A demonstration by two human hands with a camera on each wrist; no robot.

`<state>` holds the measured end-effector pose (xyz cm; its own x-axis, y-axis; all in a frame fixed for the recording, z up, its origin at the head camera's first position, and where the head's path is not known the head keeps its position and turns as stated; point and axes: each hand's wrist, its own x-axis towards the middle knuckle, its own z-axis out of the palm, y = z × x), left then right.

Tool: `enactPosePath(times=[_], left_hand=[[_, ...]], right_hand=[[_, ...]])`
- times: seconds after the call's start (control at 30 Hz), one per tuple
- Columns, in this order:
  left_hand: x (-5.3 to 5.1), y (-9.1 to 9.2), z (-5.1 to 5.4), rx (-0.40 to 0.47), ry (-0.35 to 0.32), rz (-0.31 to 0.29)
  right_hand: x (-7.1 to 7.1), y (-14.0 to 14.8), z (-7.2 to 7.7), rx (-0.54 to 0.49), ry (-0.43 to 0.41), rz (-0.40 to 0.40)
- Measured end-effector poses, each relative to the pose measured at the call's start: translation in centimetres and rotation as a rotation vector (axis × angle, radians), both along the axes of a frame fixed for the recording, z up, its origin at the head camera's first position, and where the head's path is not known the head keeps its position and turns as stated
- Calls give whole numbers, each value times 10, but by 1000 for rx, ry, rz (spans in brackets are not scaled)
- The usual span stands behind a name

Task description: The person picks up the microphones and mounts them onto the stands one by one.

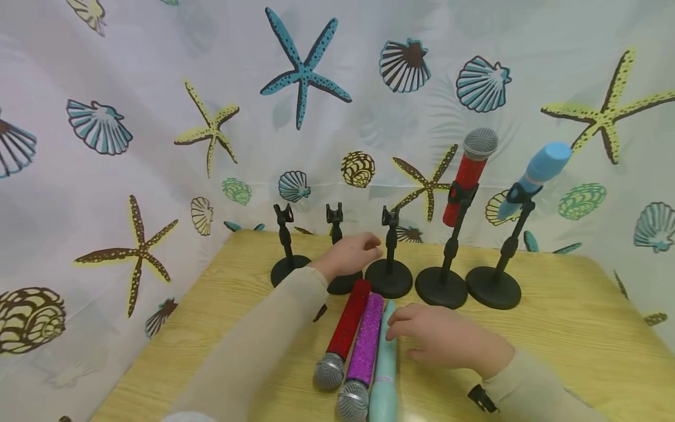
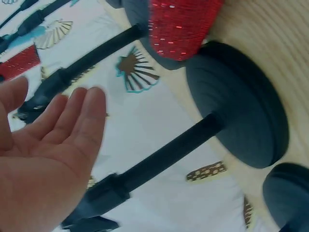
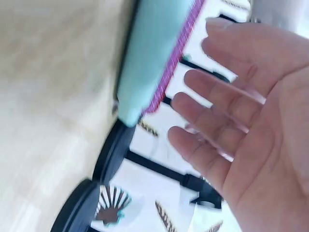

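Note:
My left hand (image 1: 350,256) hovers between two bare black microphone stands, its fingers relaxed and holding nothing. It partly hides the second stand (image 1: 334,214) and is near the clip of the middle stand (image 1: 390,240). In the left wrist view the palm (image 2: 46,159) faces the camera beside a stand pole. Three microphones lie side by side on the table: a red one (image 1: 348,328), a glittery purple one (image 1: 365,346) and a mint one (image 1: 387,363). My right hand (image 1: 445,337) is just right of the mint microphone, fingers loosely bent and empty; touching is not clear.
On the right, one stand (image 1: 450,252) carries a red microphone (image 1: 469,170) and another (image 1: 508,249) a blue one (image 1: 545,164). A bare stand (image 1: 286,240) is at far left. Behind the wooden table (image 1: 559,340) hangs a shell-patterned curtain (image 1: 337,146).

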<state>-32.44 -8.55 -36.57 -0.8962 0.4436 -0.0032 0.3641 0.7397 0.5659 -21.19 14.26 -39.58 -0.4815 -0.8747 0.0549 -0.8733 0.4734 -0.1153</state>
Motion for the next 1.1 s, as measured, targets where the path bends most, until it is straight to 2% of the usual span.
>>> enactPosePath(times=[0.1, 0.2, 0.33, 0.47, 0.63, 0.83, 1.0, 1.1], left_hand=[[-10, -2, -10, 118, -26, -8], [-17, 0, -18, 197, -63, -29], [-24, 6, -24, 265, -97, -13], [-30, 12, -25, 320, -123, 15], [-31, 22, -21, 332, -111, 20], [-28, 28, -19, 320, -97, 4], [-23, 29, -17, 260, -91, -5], [-20, 29, -16, 233, -81, 1]], right_hand=[[5, -10, -6, 13, 5, 81], [9, -17, -14, 11, 30, 137], [12, -20, -21, -5, 67, 156], [14, -22, -25, -19, 106, 160], [12, -25, -29, -26, 148, 178], [10, -25, -27, -6, 145, 166], [9, -18, -21, -9, 52, 112], [7, -11, -17, -72, -33, 80]])
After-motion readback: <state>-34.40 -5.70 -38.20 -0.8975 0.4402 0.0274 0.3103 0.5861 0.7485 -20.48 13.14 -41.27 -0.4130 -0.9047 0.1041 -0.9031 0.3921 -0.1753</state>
